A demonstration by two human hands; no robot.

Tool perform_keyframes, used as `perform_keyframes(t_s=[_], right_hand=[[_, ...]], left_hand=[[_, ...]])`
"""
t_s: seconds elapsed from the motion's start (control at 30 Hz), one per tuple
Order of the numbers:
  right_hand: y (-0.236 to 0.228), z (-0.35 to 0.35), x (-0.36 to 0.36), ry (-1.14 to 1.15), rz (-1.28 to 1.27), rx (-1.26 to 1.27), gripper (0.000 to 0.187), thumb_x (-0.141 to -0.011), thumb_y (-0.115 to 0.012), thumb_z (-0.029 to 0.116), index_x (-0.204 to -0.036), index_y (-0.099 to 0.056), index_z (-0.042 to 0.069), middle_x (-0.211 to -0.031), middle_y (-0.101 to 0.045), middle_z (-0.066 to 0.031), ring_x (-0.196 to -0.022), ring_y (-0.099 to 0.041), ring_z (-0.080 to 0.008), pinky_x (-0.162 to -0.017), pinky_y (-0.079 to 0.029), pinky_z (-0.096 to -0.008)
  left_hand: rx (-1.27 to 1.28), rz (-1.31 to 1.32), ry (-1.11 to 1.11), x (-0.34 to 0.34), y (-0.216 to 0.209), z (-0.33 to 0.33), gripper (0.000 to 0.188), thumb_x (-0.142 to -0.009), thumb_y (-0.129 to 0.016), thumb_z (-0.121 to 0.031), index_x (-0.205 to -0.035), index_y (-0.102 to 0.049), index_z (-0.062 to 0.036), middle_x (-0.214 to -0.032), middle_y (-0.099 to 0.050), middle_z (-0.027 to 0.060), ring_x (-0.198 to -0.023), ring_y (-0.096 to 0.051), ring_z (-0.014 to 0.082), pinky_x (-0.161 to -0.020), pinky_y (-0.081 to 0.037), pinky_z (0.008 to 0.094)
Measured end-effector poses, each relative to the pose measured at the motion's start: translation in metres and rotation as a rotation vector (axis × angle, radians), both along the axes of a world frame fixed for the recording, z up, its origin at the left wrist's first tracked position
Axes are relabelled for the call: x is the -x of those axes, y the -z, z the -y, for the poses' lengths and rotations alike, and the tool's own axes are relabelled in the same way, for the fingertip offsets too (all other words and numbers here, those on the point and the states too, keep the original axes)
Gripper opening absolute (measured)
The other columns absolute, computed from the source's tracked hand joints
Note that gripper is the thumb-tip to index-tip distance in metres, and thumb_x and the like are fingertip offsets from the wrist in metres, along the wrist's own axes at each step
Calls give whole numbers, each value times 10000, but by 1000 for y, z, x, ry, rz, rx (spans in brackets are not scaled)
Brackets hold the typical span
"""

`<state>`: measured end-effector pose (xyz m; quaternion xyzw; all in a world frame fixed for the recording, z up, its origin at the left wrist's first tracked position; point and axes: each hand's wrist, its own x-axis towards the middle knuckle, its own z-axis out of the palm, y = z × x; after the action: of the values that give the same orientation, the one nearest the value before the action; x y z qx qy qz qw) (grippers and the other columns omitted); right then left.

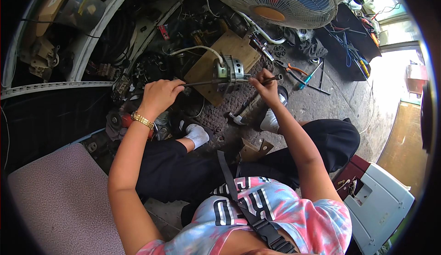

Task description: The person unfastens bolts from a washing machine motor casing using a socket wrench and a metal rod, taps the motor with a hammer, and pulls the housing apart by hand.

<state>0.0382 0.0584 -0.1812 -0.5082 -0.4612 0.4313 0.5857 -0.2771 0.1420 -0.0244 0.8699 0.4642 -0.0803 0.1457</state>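
In front of me is a small electric motor (223,74) with a metal housing and a white cable (202,48) rising from its top. A long dark metal rod (198,84) reaches from the motor's left side to my left hand (159,98), whose fingers close round it. On the motor's other side, my right hand (267,88) grips a thin rod with a round hollow end (279,77) poking out past the fingers. Whether both rods are one piece I cannot tell. Below the motor lies a wooden board (196,71). A hammer (238,117) rests by my right foot.
Orange-handled pliers (296,69) and a teal screwdriver (312,75) lie on the floor at the right. A large fan (275,0) stands at the back. Dark tool box (351,41) far right; cushioned seat (59,200) near left. Cluttered metal shelving (103,23) fills the left.
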Motion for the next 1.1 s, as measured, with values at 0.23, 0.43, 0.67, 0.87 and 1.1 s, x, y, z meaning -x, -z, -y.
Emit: perform_keyframes(t_s=[0.23,0.43,0.67,0.87,1.1], right_hand=[[-19,-25,16,-284,407,-376,294,-728,-738,104,-678,-458,29,-594,-452,-105,-513,-464,-254,-481,-358,-354],[-44,-39,13,-361,438,-163,202,-746,-724,116,-742,-542,30,-652,-592,-115,-572,-599,-292,-491,-432,-333],[-30,-48,10,-244,683,-310,249,-736,-723,113,-643,-508,32,-620,-540,-124,-519,-535,-295,-469,-404,-366],[-36,-37,27,-7,745,-24,336,-832,-623,247,-600,-531,22,-559,-532,-165,-519,-537,-348,-489,-399,-409],[-42,-35,28,-179,567,172,349,-891,-537,238,-660,-545,-23,-549,-488,-192,-486,-485,-343,-489,-377,-406]], left_hand=[[72,119,-81,31,28,-14,230,-873,-543,-272,-1016,-665,-139,-885,-670,105,-831,-633,297,-694,-491,386],[179,260,-93,41,58,-35,247,-888,-507,-269,-1020,-654,-121,-969,-649,101,-937,-596,307,-789,-439,401],[43,87,-72,16,51,-38,303,-878,-489,-369,-936,-684,-144,-898,-647,18,-906,-573,246,-780,-323,418],[-134,93,-171,-28,65,-25,420,-863,-511,-327,-564,-645,-66,-573,-588,123,-590,-577,309,-661,-346,427],[-526,377,-151,-37,97,-36,377,-800,-577,-228,-455,-544,-79,-506,-553,101,-519,-560,278,-557,-356,404]])
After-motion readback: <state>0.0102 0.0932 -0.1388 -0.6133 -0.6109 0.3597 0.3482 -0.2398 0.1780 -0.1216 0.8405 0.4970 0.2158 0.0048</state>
